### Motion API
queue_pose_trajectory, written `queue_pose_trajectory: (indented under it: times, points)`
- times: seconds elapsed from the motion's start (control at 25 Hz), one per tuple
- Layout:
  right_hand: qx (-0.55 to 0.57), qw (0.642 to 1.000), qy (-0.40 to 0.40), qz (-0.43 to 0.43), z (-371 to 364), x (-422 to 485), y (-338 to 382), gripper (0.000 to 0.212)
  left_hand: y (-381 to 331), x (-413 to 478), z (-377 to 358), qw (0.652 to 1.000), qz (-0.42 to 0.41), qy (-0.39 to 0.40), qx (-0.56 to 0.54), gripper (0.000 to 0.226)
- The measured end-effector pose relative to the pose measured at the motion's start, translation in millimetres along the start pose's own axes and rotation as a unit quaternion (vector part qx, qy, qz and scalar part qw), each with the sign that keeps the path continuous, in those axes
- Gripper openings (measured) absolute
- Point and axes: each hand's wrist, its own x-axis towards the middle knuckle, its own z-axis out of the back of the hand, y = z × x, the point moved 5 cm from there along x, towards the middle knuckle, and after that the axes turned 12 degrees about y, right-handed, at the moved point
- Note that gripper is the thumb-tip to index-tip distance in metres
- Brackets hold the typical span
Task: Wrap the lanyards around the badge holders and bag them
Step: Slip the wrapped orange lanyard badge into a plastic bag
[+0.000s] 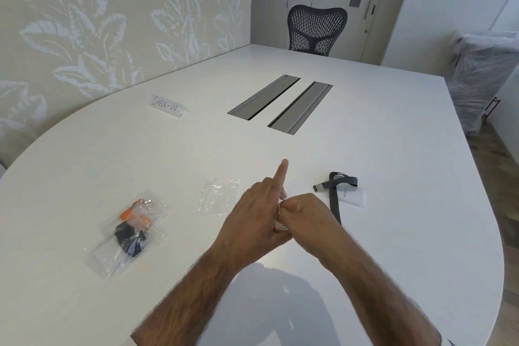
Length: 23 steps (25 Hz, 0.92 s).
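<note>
Two forearms come in low. Left hand (pixel 252 216) and right hand (pixel 306 213) meet above the table (pixel 393 149). Both pinch a small clear plastic piece (pixel 280 220) between them, bag or holder, cannot tell. The right hand's fingers are curled tight; the left hand's are curled too, except the index finger, which sticks straight out.

Step is probably opening or readying that piece. Just right of the right hand lies the grey lanyard (pixel 334 202), unwrapped, across its white badge holder (pixel 354 197). Next move likely calls for winding it round the holder, then bagging it.

Counts:
- one loose lanyard with holder
- one empty bag (pixel 219 196) just beyond the left hand
- filled bags (pixel 129 230) well left, at least two, overlapping, with orange and black contents
- one CHECK-IN sign (pixel 167 105)
- two cable hatches (pixel 264 98)
- one chair (pixel 317 28)
</note>
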Motion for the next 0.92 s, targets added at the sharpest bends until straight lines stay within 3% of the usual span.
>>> queue_pose_trajectory:
  times: [0.08,0.16,0.32,0.4,0.52,0.6,0.72,0.84,0.92]
  points:
    - [0.024,1.000,0.014,0.006,6.2,-2.1,-2.7,0.040,3.2,-1.7,2.1,0.991,0.052,0.057,-0.113,0.124]
    - [0.036,0.999,0.017,0.023,15.9,-3.8,-4.6,0.033,10.7,-3.2,5.7,0.958,0.096,0.086,-0.256,0.119]
    - [0.011,0.997,0.066,0.034,23.8,-2.7,-10.4,0.029,30.7,-4.7,17.7,0.910,0.133,0.045,-0.390,0.037]
    - [-0.004,0.995,0.090,0.036,22.9,-2.7,-11.4,0.033,30.1,-6.3,17.3,0.898,0.154,0.033,-0.411,0.023]
    - [0.067,0.989,0.122,0.043,23.6,-5.3,-12.2,0.044,28.0,-7.4,18.4,0.882,0.168,-0.010,-0.440,0.019]
    - [0.081,0.988,0.116,0.053,30.7,-8.0,-13.4,0.036,33.6,-9.0,18.4,0.875,0.182,-0.044,-0.447,0.021]
    - [0.003,0.995,0.062,0.074,38.8,-8.1,-16.8,0.011,36.1,-10.5,19.6,0.874,0.190,-0.068,-0.442,0.026]
    - [0.011,0.997,-0.012,0.079,43.5,-5.8,-22.3,0.013,35.3,-9.6,15.5,0.871,0.205,-0.086,-0.439,0.027]
    - [0.039,0.995,-0.008,0.092,43.8,-7.1,-22.8,0.014,35.4,-9.4,12.1,0.867,0.222,-0.096,-0.435,0.029]
